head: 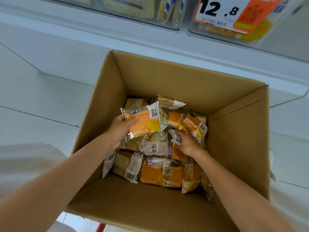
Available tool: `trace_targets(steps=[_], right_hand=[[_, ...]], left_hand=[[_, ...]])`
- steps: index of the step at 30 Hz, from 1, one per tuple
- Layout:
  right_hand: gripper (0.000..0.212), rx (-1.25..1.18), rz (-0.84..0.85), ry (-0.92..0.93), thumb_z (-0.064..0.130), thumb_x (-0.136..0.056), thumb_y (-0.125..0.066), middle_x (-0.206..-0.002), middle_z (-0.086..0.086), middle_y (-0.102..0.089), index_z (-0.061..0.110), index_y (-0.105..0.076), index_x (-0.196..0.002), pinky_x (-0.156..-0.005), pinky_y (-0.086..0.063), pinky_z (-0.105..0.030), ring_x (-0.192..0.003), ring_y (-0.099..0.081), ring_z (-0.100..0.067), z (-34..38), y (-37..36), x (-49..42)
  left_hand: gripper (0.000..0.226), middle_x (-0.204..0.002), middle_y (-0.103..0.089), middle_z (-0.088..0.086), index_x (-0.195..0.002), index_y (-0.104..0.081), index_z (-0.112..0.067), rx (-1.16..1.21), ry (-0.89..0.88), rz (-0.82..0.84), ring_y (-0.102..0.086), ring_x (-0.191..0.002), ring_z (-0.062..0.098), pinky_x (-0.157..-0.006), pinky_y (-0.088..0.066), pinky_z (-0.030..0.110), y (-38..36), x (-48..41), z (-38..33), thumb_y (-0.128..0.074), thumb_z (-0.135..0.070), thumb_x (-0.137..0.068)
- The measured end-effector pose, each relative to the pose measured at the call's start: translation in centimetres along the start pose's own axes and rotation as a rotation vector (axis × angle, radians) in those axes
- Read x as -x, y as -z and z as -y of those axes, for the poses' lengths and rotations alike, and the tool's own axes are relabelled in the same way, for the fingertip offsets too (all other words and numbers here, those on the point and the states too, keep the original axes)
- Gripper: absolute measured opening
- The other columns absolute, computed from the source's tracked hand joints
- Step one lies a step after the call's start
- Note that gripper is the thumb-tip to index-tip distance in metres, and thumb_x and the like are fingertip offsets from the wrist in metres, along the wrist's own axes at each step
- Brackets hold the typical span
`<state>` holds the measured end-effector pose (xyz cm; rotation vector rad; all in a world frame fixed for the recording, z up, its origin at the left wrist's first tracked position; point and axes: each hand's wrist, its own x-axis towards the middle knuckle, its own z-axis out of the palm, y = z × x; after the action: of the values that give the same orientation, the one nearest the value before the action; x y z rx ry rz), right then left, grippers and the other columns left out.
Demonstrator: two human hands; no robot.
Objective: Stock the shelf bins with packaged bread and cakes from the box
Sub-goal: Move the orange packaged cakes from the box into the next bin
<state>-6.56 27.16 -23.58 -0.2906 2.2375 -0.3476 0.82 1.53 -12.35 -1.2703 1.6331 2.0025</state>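
Bread pack (145, 123), orange with clear crimped ends, pinched in left grip (120, 129); right grip (187, 143) curls round second pack (178, 152).

We are in a shop: at 1 o'clock a price tag (222, 12) reads 12.8 on a clear shelf bin (194, 30) of yellow packets (255, 31).

White shelf ledge (83, 36) spans top; pale tiled floor (33, 101), thin dark joints, lower left; lighting bright, even.
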Motion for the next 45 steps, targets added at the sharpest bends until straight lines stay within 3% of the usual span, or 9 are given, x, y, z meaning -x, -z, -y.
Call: trace_targets(steps=[6,10,17,25,27,29,31,37,45], right_hand=[[0.042,0.061,-0.016,0.073,0.035,-0.086,-0.072,-0.146,-0.007,-0.04,0.015,-0.063,-0.123,-0.107,-0.035,-0.036,-0.137,-0.034,-0.028,0.1,2.9,0.2],[0.021,-0.216,-0.029,0.214,0.032,-0.084,-0.075,-0.091,0.002,-0.057,0.023,-0.056,-0.085,-0.07,-0.043,-0.031,-0.088,-0.056,-0.019,2.1,7.7,3.2],[0.015,-0.602,-0.219,0.33,0.021,-0.089,-0.07,-0.101,-0.006,-0.071,0.025,-0.06,-0.099,-0.08,-0.055,-0.036,-0.089,-0.069,-0.019,6.4,17.7,11.2],[0.019,-0.843,-0.379,0.33,0.022,-0.09,-0.067,-0.102,-0.011,-0.073,0.013,-0.065,-0.107,-0.09,-0.055,-0.05,-0.095,-0.07,-0.028,6.6,23.0,18.0],[0.018,-1.015,-0.304,0.306,0.017,-0.092,-0.064,-0.106,-0.017,-0.072,0.009,-0.066,-0.108,-0.092,-0.053,-0.05,-0.098,-0.069,-0.031,7.3,23.0,19.4],[0.037,-1.095,-0.296,0.263,0.026,-0.09,-0.068,-0.115,-0.017,-0.069,0.005,-0.061,-0.12,-0.096,-0.051,-0.051,-0.105,-0.067,-0.032,8.3,22.4,20.3],[0.072,-1.125,-0.323,0.25,0.048,-0.074,-0.076,-0.126,-0.014,-0.064,0.011,-0.054,-0.132,-0.102,-0.046,-0.055,-0.116,-0.061,-0.032,8.7,22.2,20.7],[0.063,-1.114,-0.152,0.424,0.021,-0.07,-0.082,-0.117,-0.013,-0.069,0.023,-0.053,-0.126,-0.085,-0.057,-0.044,-0.103,-0.069,-0.03,7.6,26.5,23.9],[0.034,-1.183,-0.511,0.45,0.001,-0.081,-0.072,-0.093,-0.013,-0.075,0.002,-0.066,-0.114,-0.064,-0.06,-0.037,-0.079,-0.073,-0.026,4.9,37.7,25.3]], left_hand=[[0.026,-0.106,-0.068,0.005,-0.113,-0.058,-0.02,-0.002,0.005,-0.006,-0.067,-0.091,0.019,-0.078,-0.055,0.033,-0.2,-0.5,0.7,-0.068,-0.028,-0.091],[0.032,-0.111,-0.067,0.007,-0.119,-0.057,-0.019,-0.019,-0.039,-0.054,-0.066,-0.099,0.023,-0.09,-0.054,0.041,-0.5,0.3,-0.4,-0.068,-0.032,-0.091],[0.018,-0.109,-0.071,0.007,-0.108,-0.061,-0.023,0.07,-0.2,-0.1,-0.069,-0.099,0.027,-0.092,-0.055,0.049,-0.9,3.7,-6.4,-0.065,-0.033,-0.094],[0.038,-0.117,-0.07,0.011,-0.124,-0.061,-0.015,0.089,-0.386,0.001,-0.067,-0.108,0.033,-0.092,-0.054,0.052,-3.0,8.5,-10.4,-0.065,-0.037,-0.094],[0.06,-0.122,-0.069,0.008,-0.125,-0.062,-0.02,0.029,-0.327,0.088,-0.064,-0.114,0.032,-0.1,-0.048,0.056,-4.9,10.4,-10.9,-0.067,-0.062,-0.083],[0.091,-0.124,-0.068,0.002,-0.123,-0.063,-0.028,-0.093,-0.271,0.239,-0.061,-0.118,0.029,-0.104,-0.043,0.057,-6.8,11.7,-11.2,-0.066,-0.089,-0.055],[0.081,-0.116,-0.072,0.002,-0.117,-0.067,-0.027,-0.13,-0.304,0.34,-0.063,-0.115,0.028,-0.104,-0.043,0.056,-8.5,13.6,-11.8,-0.074,-0.08,-0.056],[0.039,-0.111,-0.073,0.014,-0.12,-0.063,-0.013,-0.118,-0.394,0.466,-0.07,-0.101,0.027,-0.088,-0.057,0.04,-11.5,16.7,-15.9,-0.061,-0.04,-0.092],[0.109,-0.128,-0.061,0.017,-0.136,-0.045,-0.009,-0.457,-0.783,0.358,-0.062,-0.111,0.026,-0.103,-0.046,0.045,-19.7,18.3,-27.3,-0.08,-0.072,-0.055]])
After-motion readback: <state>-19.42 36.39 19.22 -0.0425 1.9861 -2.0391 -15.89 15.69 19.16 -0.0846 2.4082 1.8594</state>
